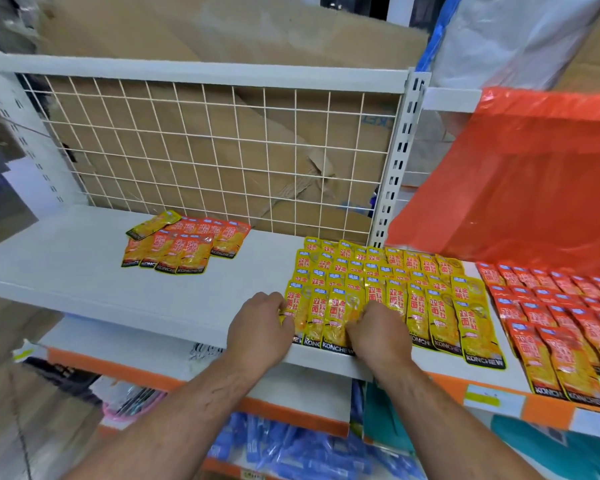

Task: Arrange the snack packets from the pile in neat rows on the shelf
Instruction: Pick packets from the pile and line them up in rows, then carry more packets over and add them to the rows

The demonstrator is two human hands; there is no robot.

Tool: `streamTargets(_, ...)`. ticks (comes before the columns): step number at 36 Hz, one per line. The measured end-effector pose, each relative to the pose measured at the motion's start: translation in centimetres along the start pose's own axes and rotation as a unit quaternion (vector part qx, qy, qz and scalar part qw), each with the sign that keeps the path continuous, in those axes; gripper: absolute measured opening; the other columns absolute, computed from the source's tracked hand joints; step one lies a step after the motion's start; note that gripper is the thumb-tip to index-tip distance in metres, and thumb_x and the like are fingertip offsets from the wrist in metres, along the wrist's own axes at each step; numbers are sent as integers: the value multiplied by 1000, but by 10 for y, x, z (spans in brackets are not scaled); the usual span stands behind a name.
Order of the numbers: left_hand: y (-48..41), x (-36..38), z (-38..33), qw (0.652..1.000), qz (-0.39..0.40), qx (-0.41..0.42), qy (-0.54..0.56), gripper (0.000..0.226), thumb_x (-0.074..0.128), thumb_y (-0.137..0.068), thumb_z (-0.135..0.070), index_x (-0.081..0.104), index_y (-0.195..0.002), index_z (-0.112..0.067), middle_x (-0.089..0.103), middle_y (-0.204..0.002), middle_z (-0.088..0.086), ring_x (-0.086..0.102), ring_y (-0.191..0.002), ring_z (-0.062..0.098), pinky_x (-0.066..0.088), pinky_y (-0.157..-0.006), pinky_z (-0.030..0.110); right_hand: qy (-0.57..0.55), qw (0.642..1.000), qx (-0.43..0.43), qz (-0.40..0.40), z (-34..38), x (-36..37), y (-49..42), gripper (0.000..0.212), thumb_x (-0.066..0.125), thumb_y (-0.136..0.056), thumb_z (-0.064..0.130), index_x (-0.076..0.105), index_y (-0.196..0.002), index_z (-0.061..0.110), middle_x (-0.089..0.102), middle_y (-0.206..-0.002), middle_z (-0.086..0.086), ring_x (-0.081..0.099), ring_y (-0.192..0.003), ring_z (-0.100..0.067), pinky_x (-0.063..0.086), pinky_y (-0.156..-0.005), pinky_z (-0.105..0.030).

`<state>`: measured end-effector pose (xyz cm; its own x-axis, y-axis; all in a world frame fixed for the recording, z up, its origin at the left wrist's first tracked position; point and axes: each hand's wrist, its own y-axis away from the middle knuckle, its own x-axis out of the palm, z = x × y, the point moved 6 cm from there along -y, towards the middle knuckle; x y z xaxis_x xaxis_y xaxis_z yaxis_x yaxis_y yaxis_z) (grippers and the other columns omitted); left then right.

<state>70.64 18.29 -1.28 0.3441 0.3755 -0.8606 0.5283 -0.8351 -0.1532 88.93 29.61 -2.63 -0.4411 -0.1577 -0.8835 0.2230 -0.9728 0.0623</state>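
Yellow foil packets [440, 313], red lettering, overlapping rows, left hand [260, 320] and right hand [374, 327] gripping front-row ones

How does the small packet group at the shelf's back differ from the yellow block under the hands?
The back group is mostly orange-red, one yellow packet askew on it; the yellow block is all yellow. The back group has few packets, the yellow block many overlapping rows. The left hand and right hand touch only the yellow block. Both lie on the shelf.

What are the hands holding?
Left hand pinches the leftmost front yellow packet by its left edge; right hand rests on the front row, grip unclear.
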Motion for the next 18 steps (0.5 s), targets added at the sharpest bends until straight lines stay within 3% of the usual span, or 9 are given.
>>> streamTargets(3,2,-4,4,1000,-1,-4,-1,25,58,-90,-31,63,-113,-22,59,-107,0,55,-103,19,47,-81,31,-5,1000,-22,-19,4,-3,4,11,54,-89,22,55,-95,13,55,-76,1,51,-71,-25,32,-52,-29)
streamTargets(8,7,-9,16,1000,-7,0,-1,41,56,-91,-34,57,-131,-24,60,-123,-1,52,-116,19,44,-94,31,-44,989,-132,-44,35,1,20,15,55,-90,30,54,-79,21,59,-80,2,54,-76,-24,38,-59,-32)
streamTargets(13,9,-20,37,999,-21,15,-29,52,51,-89,-41,55,-137,-20,58,-136,-2,49,-126,22,38,-105,32,-20,971,-235,-33,83,19,33,23,56,-91,37,68,-106,24,66,-105,2,58,-105,-23,46,-79,-34)
streamTargets(18,4,-34,74,999,-19,-6,-38,54,51,-90,-42,54,-139,-19,55,-140,-1,45,-131,22,35,-109,32,-46,962,-269,12,119,43,34,36,58,-92,33,67,-123,19,66,-122,-2,54,-119,-24,42,-97,-32)
